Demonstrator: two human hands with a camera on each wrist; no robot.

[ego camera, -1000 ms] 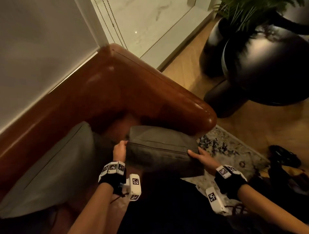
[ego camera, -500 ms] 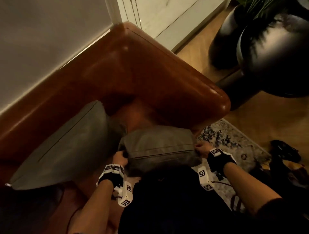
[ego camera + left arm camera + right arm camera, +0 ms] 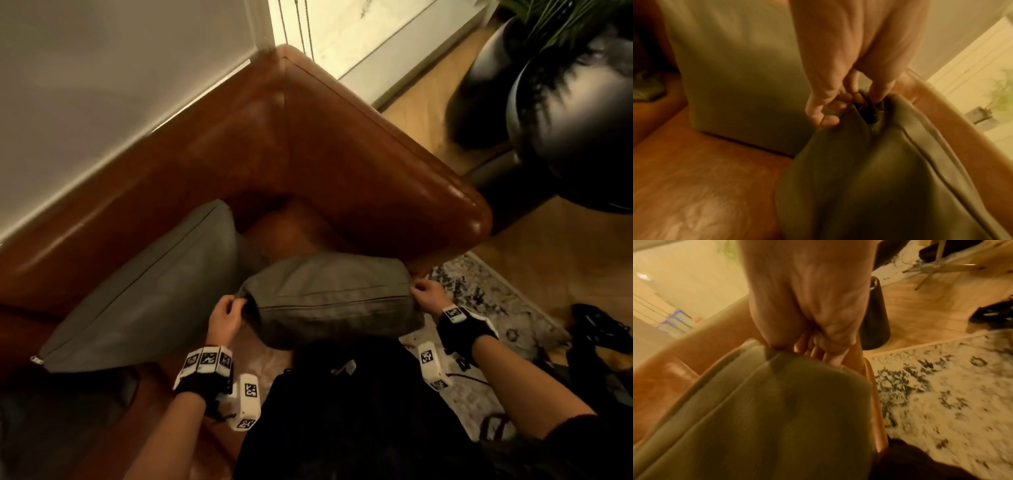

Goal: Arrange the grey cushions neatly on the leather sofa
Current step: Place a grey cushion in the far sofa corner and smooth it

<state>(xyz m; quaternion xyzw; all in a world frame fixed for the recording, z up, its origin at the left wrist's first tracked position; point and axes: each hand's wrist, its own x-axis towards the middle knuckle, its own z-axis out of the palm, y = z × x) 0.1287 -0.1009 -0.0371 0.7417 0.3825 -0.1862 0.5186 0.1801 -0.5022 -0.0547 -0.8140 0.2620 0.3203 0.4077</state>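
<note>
Cushions first: two grey ones total, both on the brown leather sofa. The big cushion leans against the sofa's backrest, and the smaller cushion is held up over the seat near the sofa's armrest, pretty much level, seam facing up. Two hands on it, one per end. The left hand has its fingers curled in and bunching the fabric at that cushion's corner on the backrest side, and the right hand pinches the corner on the armrest side, fingers tucked under the edge in the right wrist view. So both are closed tight on the same cushion.

Both wrists wear a black band with white blocks carrying black-and-white square marker patterns; nothing readable as text on them, or anywhere else really.

Room-wise: beyond the sofa's armrest there's a wooden floor, a pale rug with dark speckled pattern just beside the sofa's front corner, and two big glossy black pots with green fronds. Behind the backrest is a pale wall.
</note>
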